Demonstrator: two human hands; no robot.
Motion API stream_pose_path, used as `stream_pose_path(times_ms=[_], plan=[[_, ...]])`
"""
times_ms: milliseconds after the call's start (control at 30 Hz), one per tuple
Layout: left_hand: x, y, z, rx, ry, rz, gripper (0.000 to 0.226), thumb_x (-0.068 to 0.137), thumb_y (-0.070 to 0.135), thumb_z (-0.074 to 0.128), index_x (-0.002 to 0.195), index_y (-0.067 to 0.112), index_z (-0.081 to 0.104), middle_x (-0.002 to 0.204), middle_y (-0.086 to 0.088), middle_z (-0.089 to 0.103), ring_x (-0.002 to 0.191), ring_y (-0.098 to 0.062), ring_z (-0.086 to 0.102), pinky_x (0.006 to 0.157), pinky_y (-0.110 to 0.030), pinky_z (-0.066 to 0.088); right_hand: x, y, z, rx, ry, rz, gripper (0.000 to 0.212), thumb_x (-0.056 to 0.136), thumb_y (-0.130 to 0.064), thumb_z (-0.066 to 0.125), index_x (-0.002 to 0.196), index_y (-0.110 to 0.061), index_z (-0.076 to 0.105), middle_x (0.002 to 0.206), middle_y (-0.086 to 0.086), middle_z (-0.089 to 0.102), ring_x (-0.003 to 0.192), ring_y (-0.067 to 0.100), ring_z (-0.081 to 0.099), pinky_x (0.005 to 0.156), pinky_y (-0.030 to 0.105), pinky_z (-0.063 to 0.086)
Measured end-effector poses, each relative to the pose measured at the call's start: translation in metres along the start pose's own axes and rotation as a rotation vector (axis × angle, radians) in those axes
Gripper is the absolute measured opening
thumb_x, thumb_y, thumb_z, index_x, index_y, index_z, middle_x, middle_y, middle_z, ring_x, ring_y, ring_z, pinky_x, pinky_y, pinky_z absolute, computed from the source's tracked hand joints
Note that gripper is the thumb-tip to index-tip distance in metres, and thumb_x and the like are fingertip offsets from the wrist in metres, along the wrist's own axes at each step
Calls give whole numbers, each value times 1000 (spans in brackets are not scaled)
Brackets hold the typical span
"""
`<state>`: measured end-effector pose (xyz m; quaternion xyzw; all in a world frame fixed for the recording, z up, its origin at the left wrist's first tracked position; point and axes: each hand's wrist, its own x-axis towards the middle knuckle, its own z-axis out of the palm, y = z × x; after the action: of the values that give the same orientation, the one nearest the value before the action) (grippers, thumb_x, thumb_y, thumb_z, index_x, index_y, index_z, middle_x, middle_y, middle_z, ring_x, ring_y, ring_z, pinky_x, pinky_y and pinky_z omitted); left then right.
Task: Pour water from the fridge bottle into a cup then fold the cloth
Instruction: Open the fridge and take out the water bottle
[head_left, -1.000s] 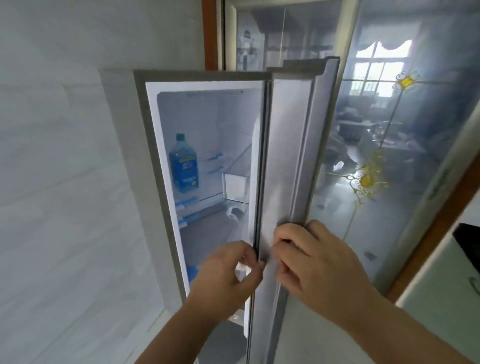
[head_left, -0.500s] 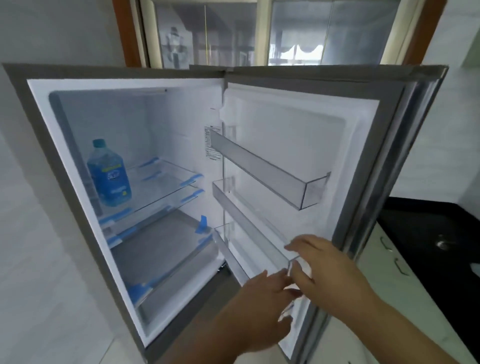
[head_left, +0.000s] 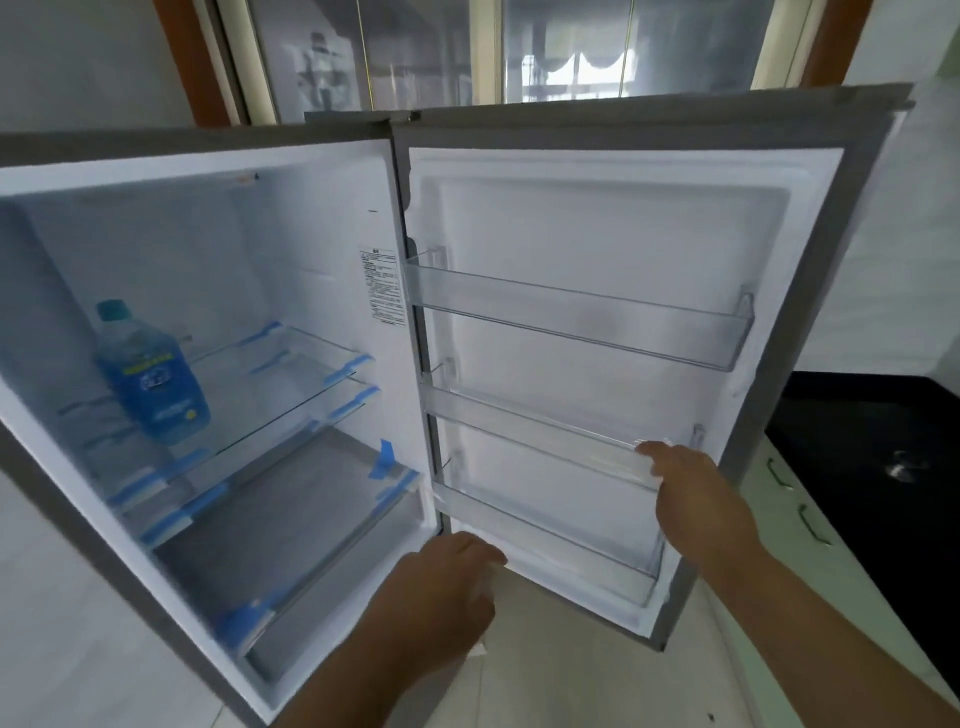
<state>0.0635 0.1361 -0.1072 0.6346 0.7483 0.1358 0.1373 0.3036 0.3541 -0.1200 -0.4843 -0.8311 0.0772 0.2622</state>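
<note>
White-tiled kitchen wall and glazed partition filling the frame's top. Grey fridge cabinet with white liner (head_left: 270, 171) standing open at left; its wide door (head_left: 597, 223) swinging at centre-right. Right hand (head_left: 696, 499), fingers loosely spread, resting on a clear door shelf (head_left: 545, 421). Left hand (head_left: 441, 587), loosely curled and empty, touching the door's lower edge. Blue-labelled plastic water bottle (head_left: 156, 384) standing upright mid-left on a glass shelf (head_left: 291, 384). Risk: reaching in, clipping the shelf edge, tipping the bottle. Open room ahead of it.

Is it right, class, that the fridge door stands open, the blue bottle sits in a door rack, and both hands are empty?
Not quite. The head view shows the blue bottle on a glass shelf inside the fridge; the door racks are empty. The fridge door is open, and the left hand and right hand hold nothing.
</note>
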Motion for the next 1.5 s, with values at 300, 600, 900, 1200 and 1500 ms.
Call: stream_pose_path(times_ms=[300,600,900,1200,1500], plan=[[105,25,-23,64,134,10,71,104,38,53,165,38,15,174,16,8,160,-11,14,129,-44,24,40,39,13,38,111,20,69,75,25,56,126,-20,70,109,2,69,100,27,63,71,41,58],[204,42,8,199,103,-56,94,101,36,55,166,26,-12,173,8,-18,160,-16,-19,132,-45,8,83,71,22,113,162,-17,71,74,27,57,127,-18,71,115,3,69,107,23,66,83,32,54],[209,30,-31,103,86,22,68,104,36,54,164,33,23,174,11,15,161,-13,10,127,-44,21,108,50,4,-95,232,-105,42,77,11,66,110,-13,74,105,7,74,86,31,68,81,52,56],[136,-83,-106,61,309,-208,36,99,33,59,135,34,62,142,15,59,129,-10,55,114,-34,41,136,-158,39,227,-370,-411,17,99,-38,60,115,-41,63,114,-29,60,102,-4,61,91,16,48],[35,-233,-154,138,376,-776,62,96,40,57,154,26,40,162,0,37,147,-25,37,116,-43,37,166,-384,138,603,-724,-484,51,98,-35,67,145,-31,48,144,-10,56,127,4,56,111,38,47]])
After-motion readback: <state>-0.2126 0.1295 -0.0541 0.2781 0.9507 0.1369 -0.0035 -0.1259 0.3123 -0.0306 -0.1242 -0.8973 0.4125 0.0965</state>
